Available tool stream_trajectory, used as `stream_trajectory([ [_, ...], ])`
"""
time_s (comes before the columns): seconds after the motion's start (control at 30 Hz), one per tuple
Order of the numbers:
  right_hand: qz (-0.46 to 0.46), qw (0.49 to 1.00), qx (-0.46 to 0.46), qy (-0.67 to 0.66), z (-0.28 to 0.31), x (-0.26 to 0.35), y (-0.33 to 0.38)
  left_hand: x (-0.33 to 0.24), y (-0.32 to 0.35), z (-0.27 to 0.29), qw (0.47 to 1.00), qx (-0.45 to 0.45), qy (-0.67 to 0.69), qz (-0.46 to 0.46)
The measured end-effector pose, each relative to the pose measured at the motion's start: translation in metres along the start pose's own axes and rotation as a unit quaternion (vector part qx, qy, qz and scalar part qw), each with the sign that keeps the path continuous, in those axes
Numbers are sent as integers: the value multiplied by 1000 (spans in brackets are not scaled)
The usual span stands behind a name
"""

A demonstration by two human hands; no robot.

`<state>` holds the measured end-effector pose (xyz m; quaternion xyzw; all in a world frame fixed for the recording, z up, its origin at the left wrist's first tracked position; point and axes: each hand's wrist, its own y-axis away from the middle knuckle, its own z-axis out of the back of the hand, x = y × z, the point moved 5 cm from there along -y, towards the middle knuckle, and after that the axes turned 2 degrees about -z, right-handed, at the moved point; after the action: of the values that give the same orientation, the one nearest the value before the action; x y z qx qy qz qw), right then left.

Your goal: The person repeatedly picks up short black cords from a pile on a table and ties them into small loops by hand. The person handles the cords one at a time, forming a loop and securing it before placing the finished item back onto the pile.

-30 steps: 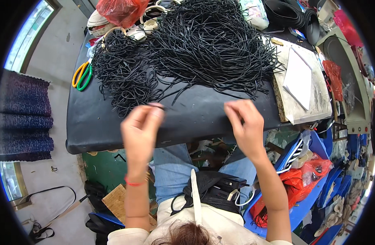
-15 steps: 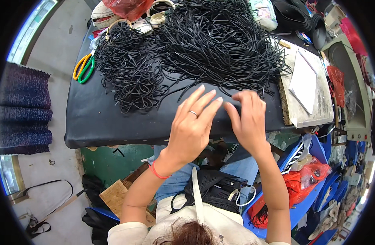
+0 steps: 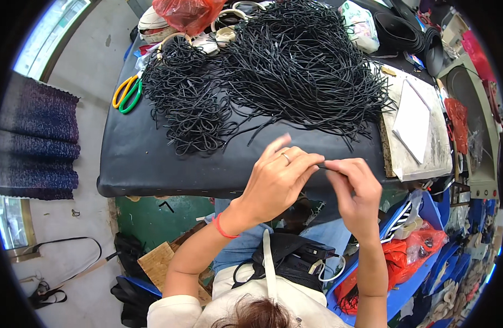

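Observation:
Both hands meet above the near edge of the black-covered table (image 3: 136, 169). My left hand (image 3: 278, 177), with a ring, pinches a short bit of black cord (image 3: 322, 167) between thumb and fingertips. From the other side my right hand (image 3: 356, 188) grips the same cord, its thumb and fingers closed. Most of the cord is hidden by the fingers. Beyond the hands lies a large heap of straight black cords (image 3: 306, 71). To its left is a smaller pile of looped, knotted black cords (image 3: 188, 104).
Scissors with yellow and green handles (image 3: 132, 95) lie at the table's left edge. On the right sits a worn board (image 3: 437, 158) with a white sheet (image 3: 413, 123). A blue bin (image 3: 396, 292) holding red bags (image 3: 421, 246) stands beside my right arm.
My hands, apart and loosely spread before, have come together and now pinch a black cord. The right fingers have closed. The whole view has shifted slightly.

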<state>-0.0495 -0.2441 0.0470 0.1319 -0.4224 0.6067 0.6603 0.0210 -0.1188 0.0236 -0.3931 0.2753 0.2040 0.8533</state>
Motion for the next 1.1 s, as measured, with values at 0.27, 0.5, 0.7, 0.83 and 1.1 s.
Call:
stream_trajectory([
  [0.27,16,980,-194,33,11,-8,0,4,29,12,970,60,141,187],
  [0.5,26,998,-46,-15,-29,10,2,18,49,-19,656,-85,582,473],
  [0.7,16,999,-18,-44,-36,5,7,22,54,-24,686,-125,568,437],
  [0.83,-1,998,-20,-51,-36,5,8,25,55,-21,724,-135,537,411],
  [1.1,28,999,-13,-12,-36,9,10,17,51,-20,732,-122,523,419],
])
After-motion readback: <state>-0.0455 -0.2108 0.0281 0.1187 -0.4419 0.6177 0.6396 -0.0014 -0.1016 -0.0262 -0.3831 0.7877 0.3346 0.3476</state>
